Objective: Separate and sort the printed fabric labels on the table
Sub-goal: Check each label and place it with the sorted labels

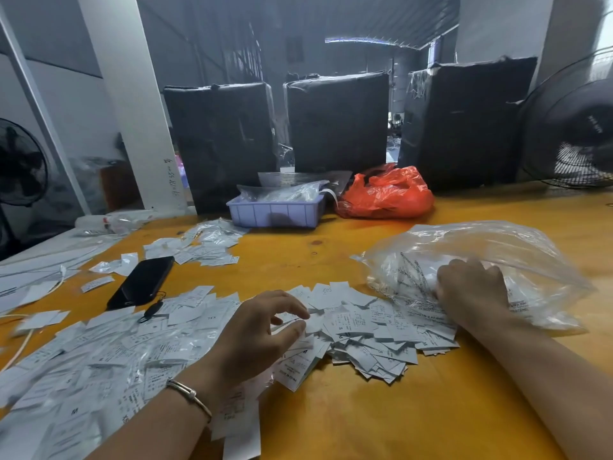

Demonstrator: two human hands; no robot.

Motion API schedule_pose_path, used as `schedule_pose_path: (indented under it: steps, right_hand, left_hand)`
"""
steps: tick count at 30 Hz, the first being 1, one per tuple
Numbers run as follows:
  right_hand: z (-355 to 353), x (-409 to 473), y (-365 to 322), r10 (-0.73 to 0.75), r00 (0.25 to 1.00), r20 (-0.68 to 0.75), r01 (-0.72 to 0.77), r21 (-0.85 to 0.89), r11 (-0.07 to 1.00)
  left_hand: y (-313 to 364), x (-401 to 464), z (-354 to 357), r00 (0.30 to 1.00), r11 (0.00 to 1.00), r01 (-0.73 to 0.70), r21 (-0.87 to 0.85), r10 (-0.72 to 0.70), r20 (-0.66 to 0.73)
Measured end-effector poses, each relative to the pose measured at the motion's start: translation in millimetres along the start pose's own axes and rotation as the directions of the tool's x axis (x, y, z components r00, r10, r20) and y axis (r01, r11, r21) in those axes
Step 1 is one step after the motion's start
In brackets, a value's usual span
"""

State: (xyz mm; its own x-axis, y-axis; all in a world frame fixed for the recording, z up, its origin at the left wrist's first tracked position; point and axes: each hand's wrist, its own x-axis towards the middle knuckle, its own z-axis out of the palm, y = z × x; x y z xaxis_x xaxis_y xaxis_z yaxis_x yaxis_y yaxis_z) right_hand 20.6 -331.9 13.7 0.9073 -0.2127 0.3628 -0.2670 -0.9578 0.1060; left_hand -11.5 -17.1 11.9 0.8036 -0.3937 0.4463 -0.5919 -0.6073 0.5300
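The labels [358,323] lay in a loose white heap on the yellow surface [365,410], spreading from between my two hands out to my left, with more of them inside the clear bag [481,254] at my right. My left hand [262,330] hovered over the middle of the heap, thumb and forefinger curled toward each other at a label's edge; whether that grip had closed on the label I could not tell. My right hand [471,290] sat at the mouth of the bag, fingers bent down into the plastic and the labels there, seemingly bunching them, though the fingertips were hidden. I judged the step to be drawing labels out of the bag and picking singles off the heap. To do it well, I needed to pin the bag while dragging, lift one label at a time, and read its size letter. Beyond my left grip lay a black phone [142,282], farther off a lilac tray [275,214] and an orange bag [388,194].
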Motion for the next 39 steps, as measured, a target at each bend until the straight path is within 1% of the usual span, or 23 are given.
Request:
schedule_pose_path:
  steps: [3, 5, 6, 8, 9, 11, 14, 17, 20, 21, 22, 23, 24, 26, 27, 28, 30, 31, 33, 35, 37, 39]
  right_hand:
    - [-2, 1, 3, -0.002, 0.999, -0.035, 0.002, -0.014, 1.000]
    - [1, 1, 2, -0.009, 0.998, -0.058, 0.009, 0.007, 1.000]
    - [1, 1, 2, -0.001, 0.998, -0.060, 0.004, 0.039, 0.999]
    - [3, 1, 0, 0.003, 1.000, -0.019, -0.001, 0.078, 0.997]
    - [3, 2, 0, -0.004, 1.000, -0.006, 0.005, 0.058, 0.998]
    - [3, 2, 1, -0.007, 0.999, -0.031, 0.008, 0.025, 1.000]
    - [5, 2, 5, 0.007, 0.994, -0.106, 0.005, 0.114, 0.993]
    - [6, 1, 3, -0.004, 0.973, -0.231, 0.046, 0.178, 0.983]
    - [-2, -5, -2, 0.038, 0.932, -0.360, 0.102, 0.362, 0.927]
    - [-5, -8, -4, 0.034, 0.918, -0.395, 0.132, 0.386, 0.913]
    - [-7, -12, -7, 0.015, 0.921, -0.390, 0.159, 0.410, 0.898]
    - [-11, -15, -12, -0.008, 0.932, -0.363, 0.188, 0.465, 0.865]
    - [-14, -19, -16, -0.030, 0.949, -0.315, 0.211, 0.562, 0.799]
    - [-23, -28, -27, -0.078, 0.976, -0.204, 0.209, 0.774, 0.598]
    - [-29, -33, -32, -0.104, 0.981, -0.164, 0.194, 0.840, 0.506]
    - [-35, -38, -37, -0.136, 0.982, -0.130, 0.176, 0.891, 0.419]
    - [-45, -48, -46, -0.249, 0.966, -0.067, 0.134, 0.955, 0.264]
    - [-50, -53, -50, -0.316, 0.948, -0.040, 0.116, 0.968, 0.223]
    - [-57, -58, -60, -0.432, 0.902, -0.005, 0.108, 0.970, 0.216]
    - [-64, -61, -71, -0.507, 0.862, 0.003, 0.114, 0.973, 0.201]
    - [-70, -61, -80, -0.547, 0.837, -0.024, 0.127, 0.980, 0.151]
    - [-73, -58, -86, -0.535, 0.842, -0.071, 0.165, 0.977, 0.131]
  left_hand:
    - [0, 0, 2, 1.000, 1.000, -0.001, -0.003, 0.001, 0.003]
    - [0, 0, 2, 1.000, 1.000, -0.002, -0.001, 0.002, -0.011]
    - [0, 1, 1, 1.000, 1.000, -0.005, 0.003, 0.005, -0.021]
    - [0, 1, 0, 0.999, 1.000, -0.011, 0.006, 0.011, -0.034]
    - [1, 1, -1, 0.999, 1.000, -0.011, 0.006, 0.011, -0.038]
    - [2, 1, -1, 0.999, 1.000, -0.006, 0.005, 0.006, -0.040]
    - [3, 0, -1, 0.999, 1.000, 0.007, 0.003, -0.007, -0.031]
    - [2, 0, 0, 1.000, 1.000, 0.010, 0.000, -0.010, -0.017]
    - [1, 1, 1, 1.000, 1.000, 0.004, 0.000, -0.004, -0.014]
    - [0, 1, 2, 1.000, 1.000, 0.000, 0.003, 0.000, -0.015]
    - [0, 1, 2, 1.000, 1.000, -0.003, 0.005, 0.003, -0.016]
    - [-1, 2, 3, 1.000, 1.000, -0.006, 0.004, 0.006, -0.017]
    - [-2, 2, 4, 1.000, 1.000, -0.007, 0.001, 0.007, -0.018]
    - [-3, 3, 6, 1.000, 1.000, -0.009, 0.001, 0.009, -0.009]
    - [-4, 4, 7, 1.000, 1.000, -0.012, 0.005, 0.012, 0.001]
    - [-4, 4, 8, 1.000, 1.000, -0.012, 0.008, 0.012, 0.012]
    - [-4, 4, 9, 0.999, 1.000, -0.004, -0.002, 0.004, 0.034]
    - [-3, 4, 9, 0.999, 1.000, -0.001, -0.013, 0.001, 0.044]
    - [1, 4, 10, 0.998, 0.999, 0.007, -0.047, -0.004, 0.064]
    - [5, 4, 11, 0.997, 0.995, 0.002, -0.097, 0.006, 0.082]
    - [8, 4, 12, 0.997, 0.989, -0.009, -0.145, 0.019, 0.070]
    - [10, 4, 12, 0.998, 0.982, -0.017, -0.187, 0.028, 0.054]
